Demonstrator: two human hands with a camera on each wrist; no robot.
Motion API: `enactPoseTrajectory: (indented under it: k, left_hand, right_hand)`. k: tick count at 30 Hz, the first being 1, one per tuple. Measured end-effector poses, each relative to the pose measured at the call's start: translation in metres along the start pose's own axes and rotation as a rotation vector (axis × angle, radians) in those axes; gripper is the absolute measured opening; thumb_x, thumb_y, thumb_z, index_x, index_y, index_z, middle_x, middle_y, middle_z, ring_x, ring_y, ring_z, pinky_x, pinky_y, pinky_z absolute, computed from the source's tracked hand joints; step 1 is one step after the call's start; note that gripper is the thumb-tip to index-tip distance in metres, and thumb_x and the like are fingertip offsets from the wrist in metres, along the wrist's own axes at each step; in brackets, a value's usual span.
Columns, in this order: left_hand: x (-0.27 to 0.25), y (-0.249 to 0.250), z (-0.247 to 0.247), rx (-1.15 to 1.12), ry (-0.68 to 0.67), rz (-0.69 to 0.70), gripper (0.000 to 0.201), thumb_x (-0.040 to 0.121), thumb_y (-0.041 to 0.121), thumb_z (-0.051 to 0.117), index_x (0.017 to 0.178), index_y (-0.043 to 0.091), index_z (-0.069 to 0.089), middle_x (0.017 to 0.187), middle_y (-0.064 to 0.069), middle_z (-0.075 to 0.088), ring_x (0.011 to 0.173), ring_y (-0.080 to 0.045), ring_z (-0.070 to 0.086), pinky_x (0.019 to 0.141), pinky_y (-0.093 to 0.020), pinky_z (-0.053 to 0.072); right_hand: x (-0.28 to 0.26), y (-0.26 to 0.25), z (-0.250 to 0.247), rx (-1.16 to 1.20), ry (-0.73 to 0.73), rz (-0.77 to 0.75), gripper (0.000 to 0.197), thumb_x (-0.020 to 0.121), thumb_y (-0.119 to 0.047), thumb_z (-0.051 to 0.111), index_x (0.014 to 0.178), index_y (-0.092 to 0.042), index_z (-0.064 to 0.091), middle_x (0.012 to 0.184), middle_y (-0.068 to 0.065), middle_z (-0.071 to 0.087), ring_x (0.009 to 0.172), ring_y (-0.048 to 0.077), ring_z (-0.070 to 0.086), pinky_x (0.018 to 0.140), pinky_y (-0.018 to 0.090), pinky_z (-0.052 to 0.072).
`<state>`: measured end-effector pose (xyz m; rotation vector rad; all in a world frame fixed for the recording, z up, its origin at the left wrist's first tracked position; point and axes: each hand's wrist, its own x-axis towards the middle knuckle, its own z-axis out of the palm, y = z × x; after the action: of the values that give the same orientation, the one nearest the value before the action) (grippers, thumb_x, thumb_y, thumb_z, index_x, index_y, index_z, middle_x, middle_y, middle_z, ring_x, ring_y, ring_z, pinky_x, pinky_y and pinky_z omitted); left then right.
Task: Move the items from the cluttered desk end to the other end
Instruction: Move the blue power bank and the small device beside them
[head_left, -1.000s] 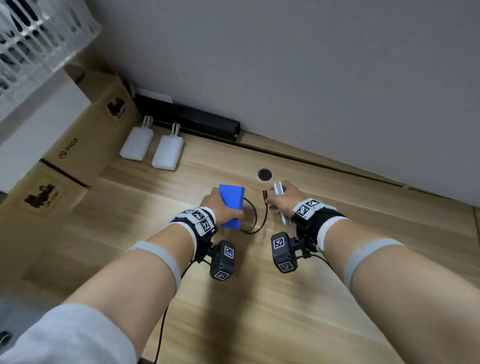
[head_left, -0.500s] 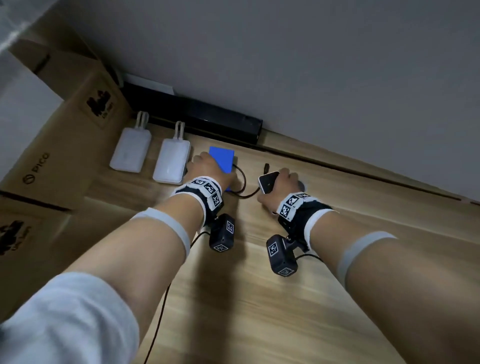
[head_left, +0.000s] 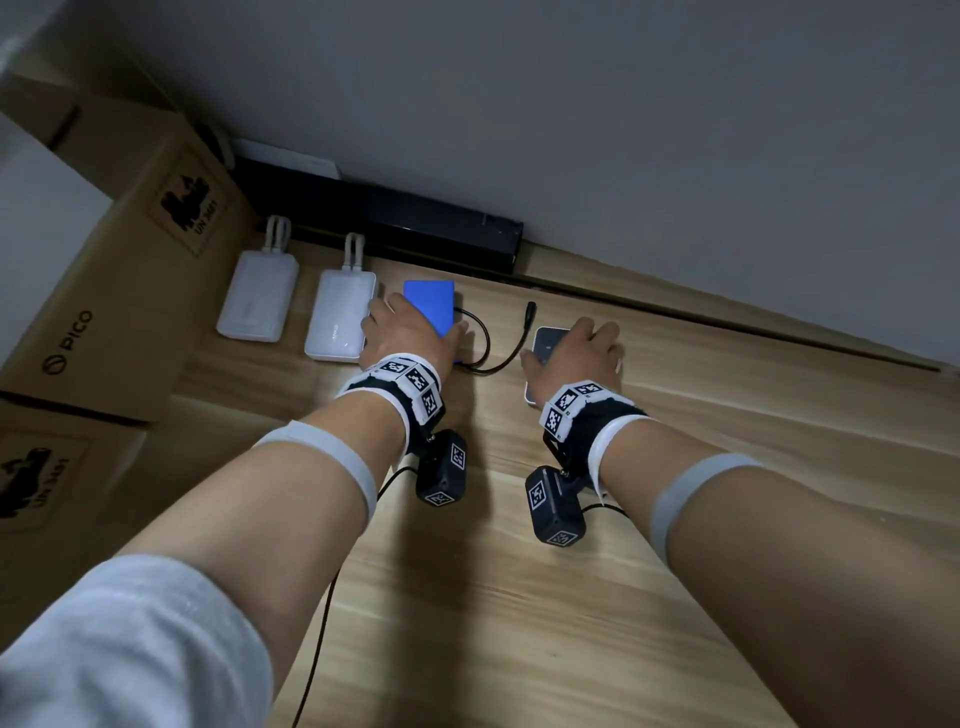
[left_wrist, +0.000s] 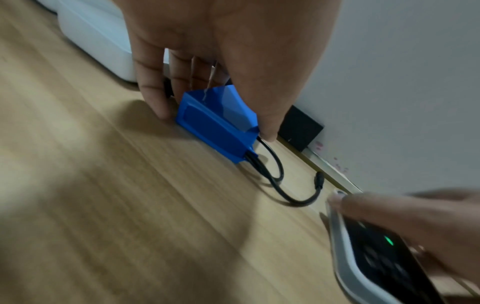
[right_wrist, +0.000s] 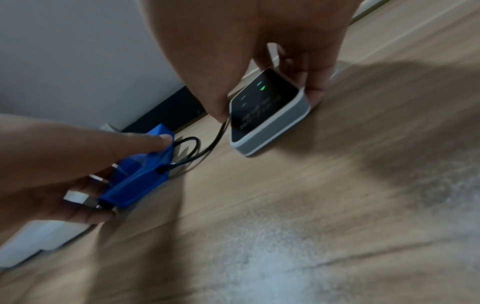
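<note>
A blue box (head_left: 431, 304) with a black cable (head_left: 498, 358) lies flat on the wooden desk (head_left: 519, 597), just right of two white power banks. My left hand (head_left: 410, 338) grips it from above, fingers on one side and thumb on the other (left_wrist: 267, 127). To its right, a grey-edged device (right_wrist: 265, 111) with a black face and green lights sits on the desk. My right hand (head_left: 576, 358) holds this device (head_left: 548, 340) by its sides, thumb at the left edge. The cable's loose plug (head_left: 530, 309) lies between the two items.
Two white power banks (head_left: 257, 301) (head_left: 340, 322) lie side by side at the left. Cardboard boxes (head_left: 104, 291) stand along the left edge. A long black bar (head_left: 384, 218) runs along the grey wall behind. Bare wood stretches to the right and toward me.
Both hands moved forward toward the wall. The blue box came down beside the power banks, and the device turned from edge-on to flat on the desk.
</note>
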<state>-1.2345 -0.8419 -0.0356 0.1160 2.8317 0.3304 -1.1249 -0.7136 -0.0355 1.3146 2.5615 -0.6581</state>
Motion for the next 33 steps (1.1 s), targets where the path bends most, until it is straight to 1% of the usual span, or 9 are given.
enactPoseTrajectory:
  k: [4, 8, 14, 18, 21, 24, 28, 31, 33]
  left_hand:
    - [-0.01, -0.002, -0.003, 0.0, -0.027, 0.017, 0.088, 0.078, 0.06, 0.069, 0.139, 0.007, 0.034, 0.142, -0.013, 0.034, 0.131, -0.031, 0.039, 0.094, -0.045, 0.046]
    - [-0.032, 0.004, -0.012, 0.057, 0.033, 0.067, 0.079, 0.08, 0.047, 0.071, 0.138, 0.008, 0.036, 0.141, -0.015, 0.033, 0.129, -0.033, 0.037, 0.096, -0.045, 0.045]
    - [-0.098, 0.043, -0.029, -0.179, -0.041, 0.245, 0.038, 0.084, 0.028, 0.064, 0.119, 0.015, 0.054, 0.128, -0.01, 0.044, 0.121, -0.029, 0.043, 0.095, -0.04, 0.046]
    - [-0.162, 0.09, -0.028, -0.306, -0.137, 0.385, 0.019, 0.085, 0.02, 0.061, 0.104, 0.02, 0.066, 0.118, -0.006, 0.054, 0.107, -0.024, 0.055, 0.094, -0.035, 0.049]
    - [-0.226, 0.137, -0.017, -0.353, -0.174, 0.478, 0.016, 0.084, 0.019, 0.06, 0.096, 0.024, 0.068, 0.106, -0.002, 0.062, 0.096, -0.02, 0.059, 0.084, -0.028, 0.047]
    - [-0.31, 0.189, 0.0, -0.425, -0.21, 0.559, 0.016, 0.085, 0.013, 0.058, 0.093, 0.021, 0.07, 0.086, 0.002, 0.062, 0.083, -0.02, 0.06, 0.076, -0.027, 0.048]
    - [-0.42, 0.251, 0.024, -0.508, -0.276, 0.64, 0.013, 0.089, 0.009, 0.058, 0.093, 0.015, 0.069, 0.07, 0.008, 0.053, 0.07, -0.015, 0.052, 0.057, -0.023, 0.038]
    - [-0.532, 0.312, 0.054, -0.539, -0.354, 0.767, 0.012, 0.09, 0.008, 0.059, 0.094, 0.014, 0.069, 0.071, 0.008, 0.054, 0.069, -0.015, 0.051, 0.055, -0.02, 0.037]
    - [-0.6, 0.345, 0.069, -0.563, -0.409, 0.83, 0.014, 0.091, 0.008, 0.059, 0.098, 0.011, 0.07, 0.078, 0.003, 0.059, 0.071, -0.015, 0.052, 0.054, -0.018, 0.038]
  right_hand:
    - [-0.006, 0.003, -0.01, 0.014, -0.017, -0.072, 0.067, 0.087, -0.042, 0.066, 0.134, -0.005, 0.035, 0.138, 0.017, 0.033, 0.125, 0.038, 0.042, 0.098, 0.043, 0.042]
    - [-0.02, 0.015, -0.024, 0.064, -0.045, -0.067, 0.064, 0.087, -0.04, 0.065, 0.135, -0.008, 0.037, 0.136, 0.016, 0.037, 0.121, 0.039, 0.047, 0.093, 0.042, 0.044]
    - [-0.055, 0.072, -0.065, 0.169, -0.152, -0.034, 0.06, 0.09, -0.039, 0.06, 0.139, -0.012, 0.037, 0.138, 0.014, 0.039, 0.114, 0.038, 0.056, 0.087, 0.036, 0.047]
    - [-0.082, 0.133, -0.106, 0.331, -0.155, 0.023, 0.048, 0.088, -0.038, 0.058, 0.13, -0.016, 0.051, 0.131, 0.012, 0.053, 0.11, 0.032, 0.06, 0.089, 0.033, 0.049]
    - [-0.109, 0.199, -0.141, 0.515, -0.107, 0.078, 0.031, 0.082, -0.039, 0.059, 0.108, -0.024, 0.062, 0.11, 0.006, 0.067, 0.093, 0.028, 0.068, 0.083, 0.034, 0.055]
    - [-0.146, 0.286, -0.174, 0.686, -0.029, 0.082, 0.014, 0.084, -0.039, 0.063, 0.086, -0.026, 0.066, 0.092, 0.002, 0.07, 0.085, 0.026, 0.069, 0.085, 0.042, 0.059]
    - [-0.202, 0.397, -0.22, 0.834, 0.037, 0.104, 0.015, 0.092, -0.032, 0.061, 0.094, -0.019, 0.068, 0.093, 0.003, 0.069, 0.093, 0.029, 0.071, 0.085, 0.045, 0.061]
    - [-0.256, 0.518, -0.261, 0.879, 0.162, 0.146, 0.013, 0.092, -0.029, 0.061, 0.094, -0.018, 0.068, 0.083, 0.002, 0.067, 0.078, 0.024, 0.069, 0.081, 0.042, 0.062]
    - [-0.286, 0.588, -0.282, 0.918, 0.221, 0.189, 0.01, 0.093, -0.023, 0.06, 0.091, -0.017, 0.067, 0.079, 0.001, 0.064, 0.068, 0.018, 0.063, 0.07, 0.037, 0.06]
